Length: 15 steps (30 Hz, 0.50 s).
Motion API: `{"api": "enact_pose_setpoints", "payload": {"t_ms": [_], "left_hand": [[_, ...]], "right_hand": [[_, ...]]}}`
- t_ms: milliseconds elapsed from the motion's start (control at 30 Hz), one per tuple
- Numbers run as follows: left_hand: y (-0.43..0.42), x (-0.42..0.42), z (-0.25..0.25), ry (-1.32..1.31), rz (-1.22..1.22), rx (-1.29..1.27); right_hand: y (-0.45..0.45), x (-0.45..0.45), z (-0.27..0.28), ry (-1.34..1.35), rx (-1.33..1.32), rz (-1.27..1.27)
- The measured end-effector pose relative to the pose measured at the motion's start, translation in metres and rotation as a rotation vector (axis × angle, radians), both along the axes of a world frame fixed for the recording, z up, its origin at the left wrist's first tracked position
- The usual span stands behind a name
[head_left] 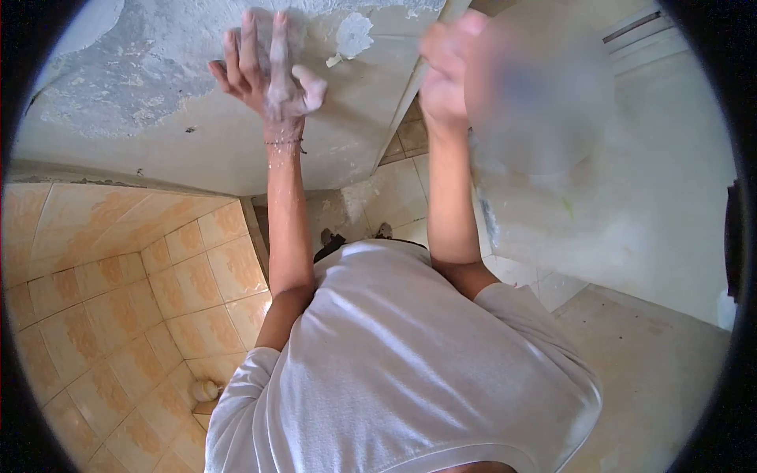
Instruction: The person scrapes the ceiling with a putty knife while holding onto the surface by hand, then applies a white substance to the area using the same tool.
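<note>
Patch of peeled grey wall [134,83], head view: long axis crosswise, lying mostly left of the left hand [272,83], the nearer, which is held open, fingers spread, over it; right hand [447,75] is seen curled, its grip not discernible.

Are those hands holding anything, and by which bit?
The dusty left hand, fingers spread before the patchy grey-and-cream wall, holds nothing. For the curled right hand, I can't tell: blur hides part.
</note>
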<state>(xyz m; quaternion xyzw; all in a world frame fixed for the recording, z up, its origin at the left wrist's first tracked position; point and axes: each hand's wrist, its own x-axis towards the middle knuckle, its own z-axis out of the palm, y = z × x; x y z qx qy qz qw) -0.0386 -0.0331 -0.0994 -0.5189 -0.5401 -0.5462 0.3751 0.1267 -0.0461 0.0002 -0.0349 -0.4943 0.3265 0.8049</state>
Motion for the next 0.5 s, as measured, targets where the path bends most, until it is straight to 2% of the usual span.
{"api": "enact_pose_setpoints", "payload": {"t_ms": [67, 100, 133, 200, 233, 267, 333, 367, 467, 500], "left_hand": [[0.010, 0.004, -0.005, 0.050, 0.019, 0.039], [0.011, 0.002, -0.007, 0.001, 0.025, -0.001], [0.012, 0.002, -0.009, 0.001, 0.029, -0.006], [0.010, 0.004, -0.007, -0.047, 0.004, -0.021], [0.011, 0.003, -0.007, -0.046, 0.004, -0.024], [0.012, 0.003, -0.006, -0.001, -0.003, 0.028], [0.013, 0.003, -0.006, 0.046, -0.011, 0.085], [0.012, 0.004, -0.006, 0.037, 0.009, 0.056], [0.006, 0.003, -0.008, 0.029, 0.049, -0.009], [0.007, 0.002, -0.007, 0.026, 0.063, -0.047]], "right_hand": [[0.020, -0.008, -0.013, -0.133, 0.006, -0.135], [0.022, -0.003, -0.020, -0.074, -0.106, 0.013], [0.024, 0.004, -0.025, -0.074, -0.111, 0.018], [0.016, 0.009, -0.012, 0.035, 0.072, 0.129], [0.027, -0.010, -0.006, 0.499, 0.360, 0.613], [0.030, -0.007, -0.010, 0.501, 0.359, 0.611], [0.036, 0.004, -0.025, -0.094, 0.089, -0.225], [0.036, 0.006, -0.023, -0.069, -0.026, -0.037], [0.025, 0.027, -0.007, -0.219, 0.059, 0.066], [0.014, 0.029, -0.004, 0.023, -0.038, 0.086]]}}
